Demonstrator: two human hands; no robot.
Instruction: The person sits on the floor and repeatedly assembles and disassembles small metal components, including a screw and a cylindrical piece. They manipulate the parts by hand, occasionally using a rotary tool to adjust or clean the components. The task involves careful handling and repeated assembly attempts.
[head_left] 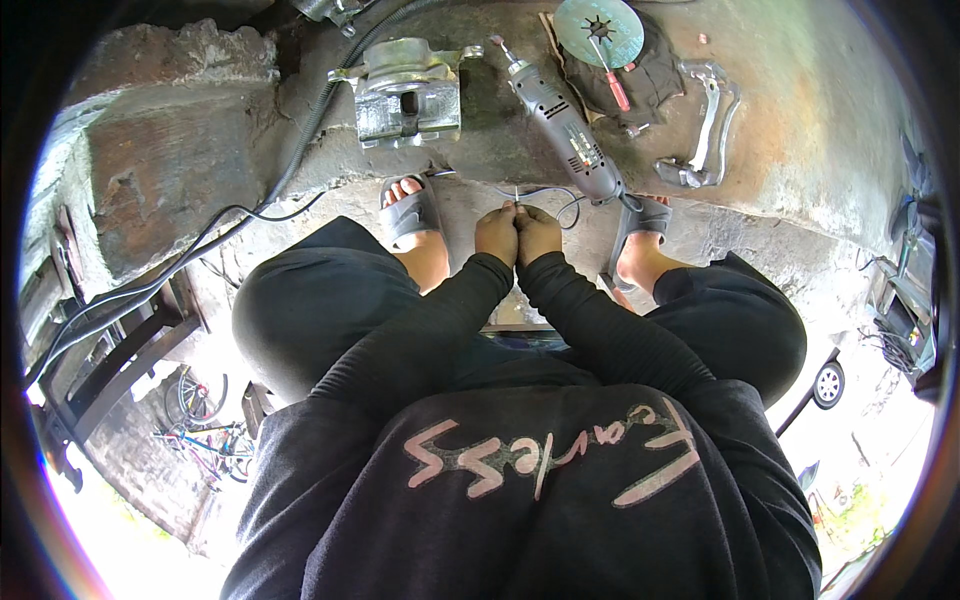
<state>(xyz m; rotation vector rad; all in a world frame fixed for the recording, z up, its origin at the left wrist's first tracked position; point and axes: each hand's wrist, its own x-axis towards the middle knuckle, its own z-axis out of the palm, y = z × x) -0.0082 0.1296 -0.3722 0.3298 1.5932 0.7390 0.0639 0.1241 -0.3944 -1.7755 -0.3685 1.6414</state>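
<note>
My left hand [496,235] and my right hand [539,236] are pressed together between my knees, fingers closed. A thin, pale tip [517,194] pokes up between the fingertips; what it belongs to is hidden by the hands. Just beyond them, on the concrete ledge, lies a grey corded rotary grinder [568,132] with a small bit at its far end. To its left sits a silvery metal brake caliper [408,100]. Neither hand touches the grinder or the caliper.
On a dark cloth [655,75] at the far right rest a pale green disc [575,40] and a red-handled screwdriver [616,88]. A metal caliper bracket [708,130] lies further right. Cables [215,225] run along the left. Bicycles [205,440] stand behind left.
</note>
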